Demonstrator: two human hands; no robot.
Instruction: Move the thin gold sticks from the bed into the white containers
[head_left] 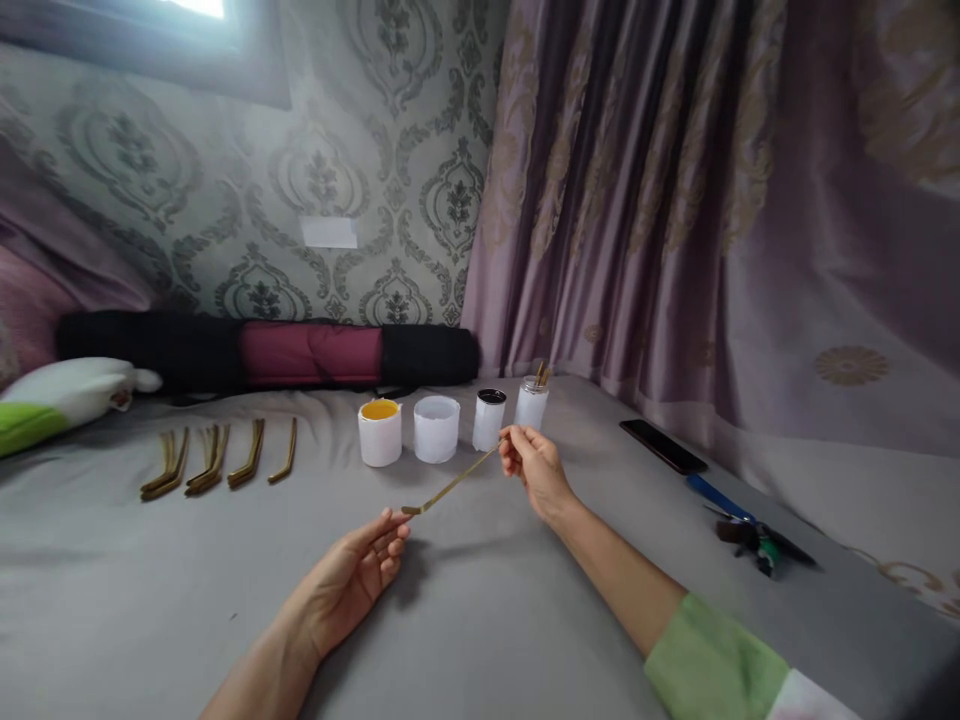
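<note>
A thin gold-brown bent straw [457, 482] stretches slantwise between my two hands above the grey sheet. At its upper right end, my right hand [536, 468] pinches it between thumb and fingers. My left hand [352, 580] has thumb and forefinger closed on the short bent end, the other fingers curled loosely below. Just beyond the straw stand a white-wrapped tub with a yellow inside [380, 437], a plain white tub [436, 432], a narrow white can with a dark top [489, 422] and a white-wrapped jar [531, 405] with similar straws poking out.
Several bunches of bent straws [206, 460] and a single straw [285, 455] lie at left. A phone [663, 446] and a blue-handled tool [720, 497] beside keys [750, 545] lie at right. A black and maroon roll [311, 352] lines the wall; a plush toy [71, 395] is far left.
</note>
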